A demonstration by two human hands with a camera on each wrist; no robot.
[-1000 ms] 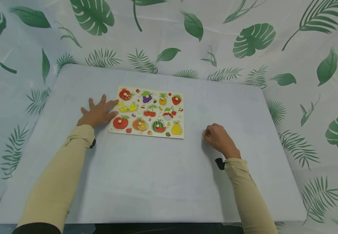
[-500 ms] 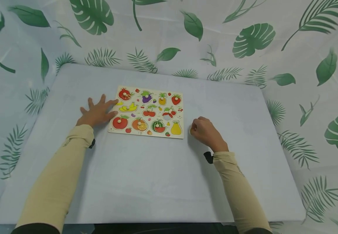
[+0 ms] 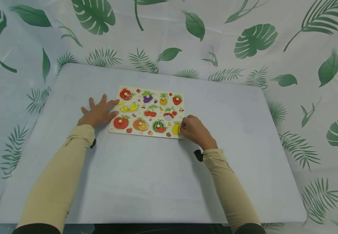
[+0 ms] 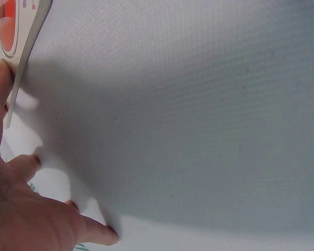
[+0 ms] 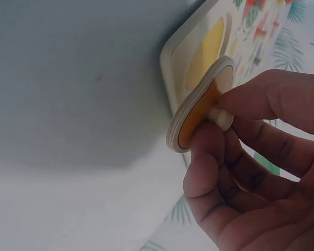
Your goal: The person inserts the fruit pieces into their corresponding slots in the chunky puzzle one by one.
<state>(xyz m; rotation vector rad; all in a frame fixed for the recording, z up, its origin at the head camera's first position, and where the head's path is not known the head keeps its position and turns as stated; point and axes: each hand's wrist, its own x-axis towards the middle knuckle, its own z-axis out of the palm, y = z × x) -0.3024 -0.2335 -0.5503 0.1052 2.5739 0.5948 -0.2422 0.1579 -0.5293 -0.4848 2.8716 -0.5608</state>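
Observation:
A wooden fruit puzzle board [image 3: 139, 133] lies flat on the table, with knobbed fruit pieces set in it. At its left edge my left hand [image 3: 96, 113] is spread, thumb and index finger resting on the board. My right hand [image 3: 196, 130] hovers over the board's near right corner. In the right wrist view, its thumb and fingers pinch the wooden knob [image 5: 221, 118] of a yellow-orange, pear-shaped puzzle piece [image 5: 191, 123]. That piece is tilted beside the yellow pear recess [image 5: 206, 49]; whether it touches the board I cannot tell. The hand hides the piece in the head view.
A white-covered table [image 3: 145, 178] spreads around the board. Behind and beside it hangs a white curtain [image 3: 163, 29] printed with green leaves. Both forearms wear beige sleeves [image 3: 59, 172] and reach in from the front edge.
My right hand has moved left across the table, from well right of the board to its near right corner, keeping the puzzle piece. My left hand has stayed on the board's left edge.

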